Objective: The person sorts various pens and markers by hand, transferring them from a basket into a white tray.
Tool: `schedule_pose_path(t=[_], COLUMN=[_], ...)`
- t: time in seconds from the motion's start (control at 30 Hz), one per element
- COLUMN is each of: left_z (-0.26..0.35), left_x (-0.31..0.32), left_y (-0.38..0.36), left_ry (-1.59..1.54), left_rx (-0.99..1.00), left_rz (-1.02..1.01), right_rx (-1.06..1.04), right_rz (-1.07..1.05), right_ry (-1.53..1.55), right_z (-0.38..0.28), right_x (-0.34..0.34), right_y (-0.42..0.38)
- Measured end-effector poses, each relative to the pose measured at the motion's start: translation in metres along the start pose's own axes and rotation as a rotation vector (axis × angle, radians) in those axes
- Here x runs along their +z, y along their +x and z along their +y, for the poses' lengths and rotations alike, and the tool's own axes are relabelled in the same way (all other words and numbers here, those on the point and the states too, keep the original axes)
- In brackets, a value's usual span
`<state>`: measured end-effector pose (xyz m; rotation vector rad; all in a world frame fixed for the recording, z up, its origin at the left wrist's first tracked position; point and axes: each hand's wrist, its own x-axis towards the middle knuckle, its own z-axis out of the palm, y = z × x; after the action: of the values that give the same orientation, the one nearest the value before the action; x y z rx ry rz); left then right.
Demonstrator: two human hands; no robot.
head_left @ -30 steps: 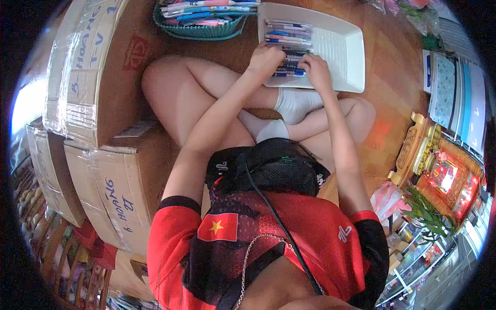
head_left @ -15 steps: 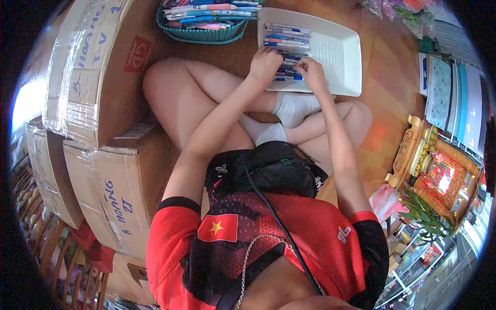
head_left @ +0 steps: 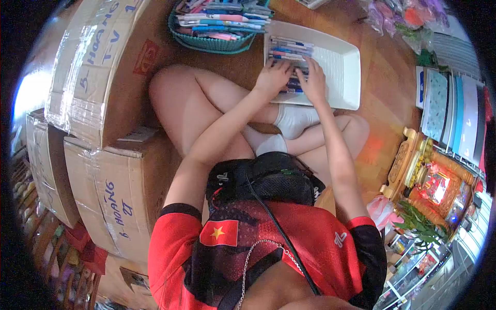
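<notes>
A row of pens [head_left: 291,45] lies side by side in a white plastic tray [head_left: 345,77] in front of my crossed legs. My left hand [head_left: 274,78] rests on the row's left ends, palm down with its fingers apart. Opposite it, my right hand [head_left: 312,82] touches the right ends of the pens, its fingers spread too. Blue pens show between the two hands, partly covered by the fingers. Just left of the tray stands a teal basket [head_left: 219,49] heaped with pens in many colours.
Taped cardboard boxes [head_left: 116,191] are stacked along my left side. On the right are a carved wooden altar [head_left: 434,178], green leaves [head_left: 423,225] and upright boards [head_left: 454,108]. Plastic-wrapped flowers [head_left: 411,18] lie at the far right. Wooden floor surrounds the tray.
Both hands have gone from pinching among the blue pens to lying with fingers spread over the row, slightly farther up it. The whole view has shifted slightly downward.
</notes>
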<state>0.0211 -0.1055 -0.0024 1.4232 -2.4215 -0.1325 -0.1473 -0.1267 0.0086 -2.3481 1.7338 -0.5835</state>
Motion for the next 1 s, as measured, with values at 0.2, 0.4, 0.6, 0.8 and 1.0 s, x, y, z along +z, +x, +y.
schedule_pose_path(t=[0.2,0.4,0.6,0.8,1.0], left_z=[0.008,0.008,0.008,0.011,0.010], left_x=[0.022,0.014,0.020,0.021,0.018], left_y=[-0.004,-0.007,-0.007,-0.003,0.002], left_ry=[0.240,0.203,0.180,0.162,0.020], left_rx=[-0.097,-0.138,-0.154,-0.188,-0.228], left_rz=[-0.064,-0.041,-0.024,-0.007,0.058], right_rx=[0.067,0.446,0.473,0.538,0.535], right_rz=[-0.312,-0.038,-0.001,-0.018,0.431], right_ry=[-0.147,0.130,0.293,0.326,0.460], right_z=[-0.002,0.019,0.065,0.055,0.017], right_x=[0.032,0.050,0.067,0.067,0.015], right_y=[-0.009,0.009,0.027,0.051,0.077])
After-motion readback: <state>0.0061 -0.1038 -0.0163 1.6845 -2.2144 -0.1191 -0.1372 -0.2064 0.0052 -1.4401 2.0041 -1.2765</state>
